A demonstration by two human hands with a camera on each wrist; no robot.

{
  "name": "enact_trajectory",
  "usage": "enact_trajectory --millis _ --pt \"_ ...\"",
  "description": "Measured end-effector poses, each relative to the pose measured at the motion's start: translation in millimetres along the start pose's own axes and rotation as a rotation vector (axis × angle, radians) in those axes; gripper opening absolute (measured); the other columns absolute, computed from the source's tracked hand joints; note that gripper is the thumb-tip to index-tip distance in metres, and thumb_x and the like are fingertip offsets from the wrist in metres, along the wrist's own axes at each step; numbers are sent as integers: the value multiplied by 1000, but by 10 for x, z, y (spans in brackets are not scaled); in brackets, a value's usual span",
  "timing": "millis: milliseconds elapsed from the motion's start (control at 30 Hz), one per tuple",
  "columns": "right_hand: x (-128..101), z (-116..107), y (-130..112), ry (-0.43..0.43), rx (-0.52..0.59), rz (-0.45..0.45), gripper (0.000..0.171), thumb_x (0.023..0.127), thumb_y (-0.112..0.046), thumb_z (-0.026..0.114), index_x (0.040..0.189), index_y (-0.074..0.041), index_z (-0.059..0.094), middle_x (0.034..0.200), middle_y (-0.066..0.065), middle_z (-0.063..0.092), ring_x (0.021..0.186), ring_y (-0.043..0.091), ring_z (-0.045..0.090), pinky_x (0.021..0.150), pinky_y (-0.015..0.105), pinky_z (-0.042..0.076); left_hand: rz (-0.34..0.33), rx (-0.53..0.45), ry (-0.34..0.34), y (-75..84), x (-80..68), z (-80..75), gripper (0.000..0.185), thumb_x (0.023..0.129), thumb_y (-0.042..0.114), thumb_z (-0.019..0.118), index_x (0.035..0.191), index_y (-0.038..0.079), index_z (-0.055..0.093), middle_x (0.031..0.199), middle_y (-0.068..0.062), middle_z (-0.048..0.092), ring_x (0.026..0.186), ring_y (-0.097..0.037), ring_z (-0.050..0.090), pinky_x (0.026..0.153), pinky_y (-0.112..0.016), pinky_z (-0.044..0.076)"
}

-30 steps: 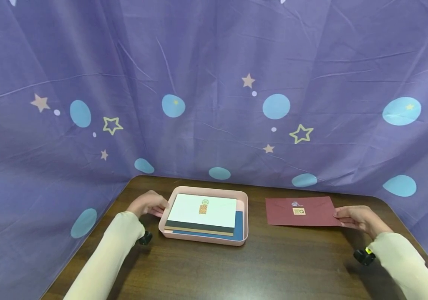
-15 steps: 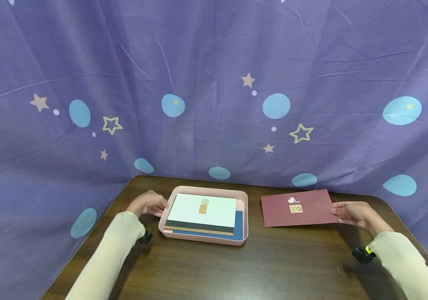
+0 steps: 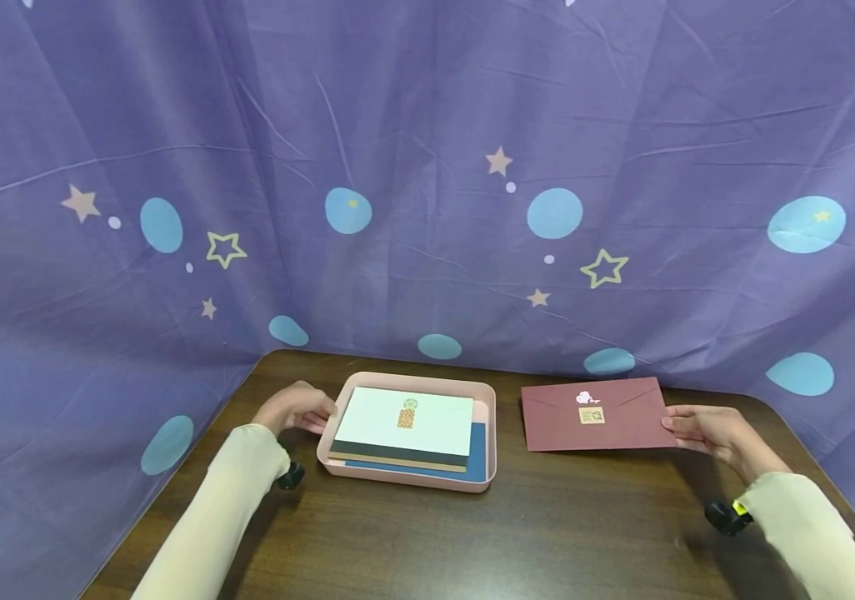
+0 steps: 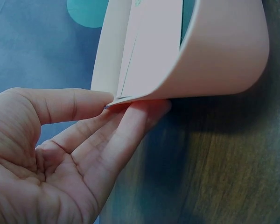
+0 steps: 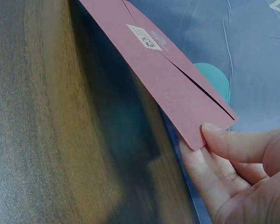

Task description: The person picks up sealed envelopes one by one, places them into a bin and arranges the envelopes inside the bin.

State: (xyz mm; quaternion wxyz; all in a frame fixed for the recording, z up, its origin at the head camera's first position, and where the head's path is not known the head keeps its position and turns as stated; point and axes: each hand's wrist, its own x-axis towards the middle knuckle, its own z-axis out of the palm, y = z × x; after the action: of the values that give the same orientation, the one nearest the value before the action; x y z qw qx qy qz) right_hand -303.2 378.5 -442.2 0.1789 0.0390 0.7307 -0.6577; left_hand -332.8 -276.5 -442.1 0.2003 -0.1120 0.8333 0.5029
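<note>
On the dark table, I see the pink tray near the far edge, left of middle, with stacked envelopes inside. My left hand pinches its left rim. My right hand pinches the maroon envelope by one corner, lifted near the far-right corner. So thin a pinch could let it sag, twist or slip.

The tray is sitting left on the tabletop, envelopes lying stacked inside; another envelope is hanging to its right, backdrop behind.
</note>
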Motion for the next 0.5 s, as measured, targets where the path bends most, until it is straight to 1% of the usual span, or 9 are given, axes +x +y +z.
enact_trajectory --millis 267,500 --pt "-36 3 -53 -9 54 -23 32 97 3 61 85 -25 72 83 -10 75 78 3 71 71 22 64 -4 -2 0 13 -7 -5 16 87 3 62 98 -9 64 79 -7 71 63 -12 67 65 -26 65" --pt "-42 15 -102 -16 120 -20 33 98 2 61 85 -25 73 85 -8 76 79 5 72 73 23 65 -5 -5 -6 -6 14 -8 18 87 3 62 98 -10 65 79 -7 72 62 -11 67 64 -25 65"
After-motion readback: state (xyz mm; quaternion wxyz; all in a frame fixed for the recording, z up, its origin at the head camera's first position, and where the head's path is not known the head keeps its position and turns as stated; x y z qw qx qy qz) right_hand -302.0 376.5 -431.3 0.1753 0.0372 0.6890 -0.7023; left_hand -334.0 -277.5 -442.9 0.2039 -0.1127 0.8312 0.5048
